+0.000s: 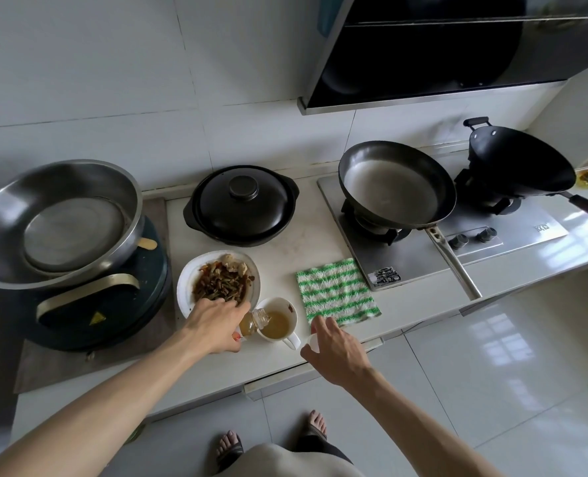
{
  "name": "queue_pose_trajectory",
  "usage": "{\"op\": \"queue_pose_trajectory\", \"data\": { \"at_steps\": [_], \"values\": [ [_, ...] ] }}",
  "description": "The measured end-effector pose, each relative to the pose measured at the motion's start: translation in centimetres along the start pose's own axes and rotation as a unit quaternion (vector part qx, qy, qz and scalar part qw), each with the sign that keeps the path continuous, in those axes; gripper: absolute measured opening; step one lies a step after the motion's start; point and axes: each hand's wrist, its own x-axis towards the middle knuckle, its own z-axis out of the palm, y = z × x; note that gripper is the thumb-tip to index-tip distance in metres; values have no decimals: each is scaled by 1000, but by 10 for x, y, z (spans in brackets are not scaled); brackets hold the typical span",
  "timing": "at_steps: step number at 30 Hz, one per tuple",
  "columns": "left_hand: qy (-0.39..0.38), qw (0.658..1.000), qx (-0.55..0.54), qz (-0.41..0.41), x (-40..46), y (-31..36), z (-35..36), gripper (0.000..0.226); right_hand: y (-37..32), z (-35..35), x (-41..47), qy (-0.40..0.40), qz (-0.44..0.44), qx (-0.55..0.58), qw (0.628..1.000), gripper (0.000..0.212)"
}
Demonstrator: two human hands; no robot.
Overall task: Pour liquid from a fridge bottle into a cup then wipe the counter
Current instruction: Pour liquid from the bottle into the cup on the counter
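Observation:
My left hand [215, 327] grips a small clear bottle [253, 322] of amber liquid, tipped so its open neck rests over the rim of a white cup [279, 321]. The cup stands on the white counter [320, 235] near its front edge and holds amber liquid. My right hand [334, 349] hovers just right of the cup's handle, fingers curled around a small white thing, apparently the bottle's cap [315, 340]. A green-and-white striped cloth [337, 290] lies flat on the counter right of the cup, just beyond my right hand.
A white plate of cooked food [217, 282] sits behind my left hand. A black clay pot [242, 204] stands further back. Left is a steel basin [56, 218] on a dark cooker. Right is a gas hob [423, 249] with a frying pan [396, 184] and a wok [520, 163].

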Motion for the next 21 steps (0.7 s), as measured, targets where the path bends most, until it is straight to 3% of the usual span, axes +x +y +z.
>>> {"op": "queue_pose_trajectory", "data": {
  "at_steps": [21],
  "values": [
    [-5,1000,12,-7,0,-4,-5,60,-3,-3,5,-3,-9,-2,1000,43]
  ]
}}
